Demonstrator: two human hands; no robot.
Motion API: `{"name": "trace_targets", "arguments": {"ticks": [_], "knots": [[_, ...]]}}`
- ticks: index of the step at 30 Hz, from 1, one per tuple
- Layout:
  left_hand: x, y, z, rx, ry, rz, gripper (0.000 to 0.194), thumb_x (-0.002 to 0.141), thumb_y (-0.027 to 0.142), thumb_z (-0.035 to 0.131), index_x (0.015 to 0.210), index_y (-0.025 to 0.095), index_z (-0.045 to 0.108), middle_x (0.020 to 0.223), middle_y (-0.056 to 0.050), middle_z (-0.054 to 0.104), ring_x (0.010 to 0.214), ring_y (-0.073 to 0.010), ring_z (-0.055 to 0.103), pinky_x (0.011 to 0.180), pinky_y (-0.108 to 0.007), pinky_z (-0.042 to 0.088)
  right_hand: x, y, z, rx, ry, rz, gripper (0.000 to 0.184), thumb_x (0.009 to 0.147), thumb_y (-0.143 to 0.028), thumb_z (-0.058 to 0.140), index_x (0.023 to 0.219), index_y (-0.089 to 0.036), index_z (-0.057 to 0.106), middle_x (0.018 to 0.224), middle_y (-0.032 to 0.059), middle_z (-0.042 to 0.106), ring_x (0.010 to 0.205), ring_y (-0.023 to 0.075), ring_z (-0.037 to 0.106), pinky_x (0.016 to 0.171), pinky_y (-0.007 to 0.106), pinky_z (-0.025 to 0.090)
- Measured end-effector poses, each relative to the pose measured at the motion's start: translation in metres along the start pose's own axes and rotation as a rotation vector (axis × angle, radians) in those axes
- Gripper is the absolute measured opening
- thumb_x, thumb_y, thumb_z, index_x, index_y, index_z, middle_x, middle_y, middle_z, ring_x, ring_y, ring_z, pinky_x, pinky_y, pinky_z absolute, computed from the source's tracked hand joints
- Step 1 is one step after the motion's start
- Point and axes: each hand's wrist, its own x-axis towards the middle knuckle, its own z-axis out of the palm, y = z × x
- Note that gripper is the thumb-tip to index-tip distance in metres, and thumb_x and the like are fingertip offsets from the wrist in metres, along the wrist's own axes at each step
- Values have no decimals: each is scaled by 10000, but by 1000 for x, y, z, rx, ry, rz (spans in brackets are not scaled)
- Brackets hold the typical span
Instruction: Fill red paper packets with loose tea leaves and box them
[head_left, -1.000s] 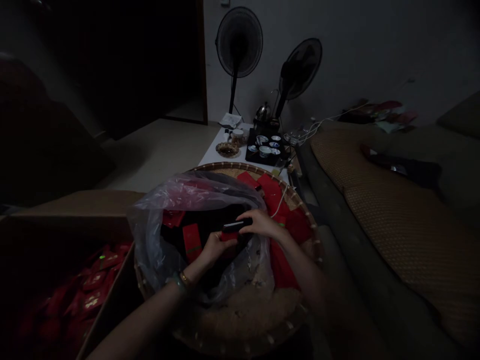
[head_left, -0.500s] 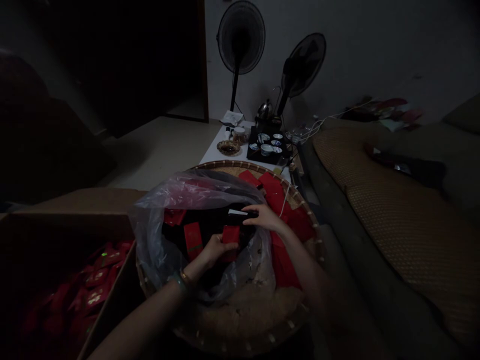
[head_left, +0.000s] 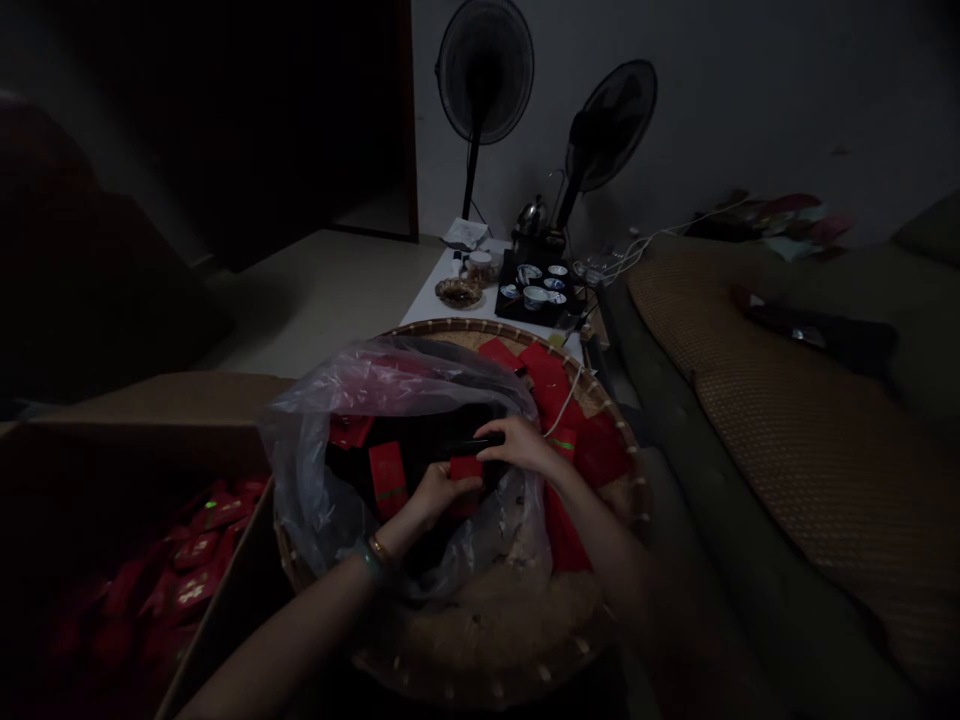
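My left hand (head_left: 437, 494) grips a small red packet (head_left: 466, 468) between thumb and fingers. Just above it, my right hand (head_left: 519, 443) pinches a dark, narrow object (head_left: 463, 445) whose exact kind is too dim to tell; it lies across the top of the packet. Both hands are over a clear plastic bag (head_left: 296, 425) with its mouth spread wide and dark contents inside. Another red packet (head_left: 388, 478) rests on those contents, left of my left hand. Under the bag is a round woven bamboo tray (head_left: 487, 635).
Red packets (head_left: 551, 385) lie on the tray's right side. At left stands a cardboard box (head_left: 225, 408) holding many red packets (head_left: 199, 555). Beyond are a white table (head_left: 429, 312), a black tea tray (head_left: 514, 308) with cups, and two fans (head_left: 486, 70). A cushioned seat (head_left: 720, 380) runs along the right.
The dark object in my right hand has turned, so its pale face no longer shows, and it has come lower toward the red packet. My left hand has barely moved.
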Motion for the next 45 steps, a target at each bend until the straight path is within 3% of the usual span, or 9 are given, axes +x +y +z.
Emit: {"name": "trace_targets", "arguments": {"ticks": [4,9,16,32,40,43,45], "knots": [[0,1,1,-8,19,-10,410,428,311,851,745,104,694,651,-28,682,546,-134,589,590,-262,444,-1,5,0,28,-18,-5,469,593,-259,780,1046,-204,673,1020,52,695,924,227,635,783,297,465],[-1,1,3,-30,10,22,428,429,299,852,777,108,692,651,-18,682,540,-128,589,585,-257,447,0,6,2,-19,-20,-40,312,630,-260,754,934,-207,710,878,25,721,802,194,652,727,273,458],[-3,2,3,-32,10,12,436,444,307,848,799,108,689,692,-31,696,571,-143,610,606,-269,459,0,5,2,-83,-14,-60,310,622,-266,763,923,-210,713,832,21,721,768,185,645,698,260,433],[2,-5,-2,-25,-11,27,417,454,295,847,797,113,694,691,-21,693,582,-133,602,632,-266,462,-1,-2,0,-149,-1,-79,289,629,-272,770,905,-213,710,843,20,717,805,189,633,812,309,415],[1,-2,-8,-27,-10,-24,417,457,300,848,790,100,695,719,-66,713,625,-173,642,642,-288,482,18,19,6,30,120,-71,530,616,-281,776,1111,-175,619,1119,88,650,1034,234,593,879,344,442],[-4,2,-8,-62,-22,-38,418,457,284,850,804,108,696,736,-69,719,651,-182,653,673,-305,492,26,22,12,0,191,-100,548,628,-258,767,1139,-162,595,1153,111,626,1079,244,566,919,374,424],[-8,6,-7,-71,-26,-51,407,455,280,853,788,110,694,732,-67,718,657,-182,655,687,-308,492,25,18,18,2,263,-115,465,690,-258,721,1130,-173,598,1142,106,625,1067,229,567,915,369,424]]}}
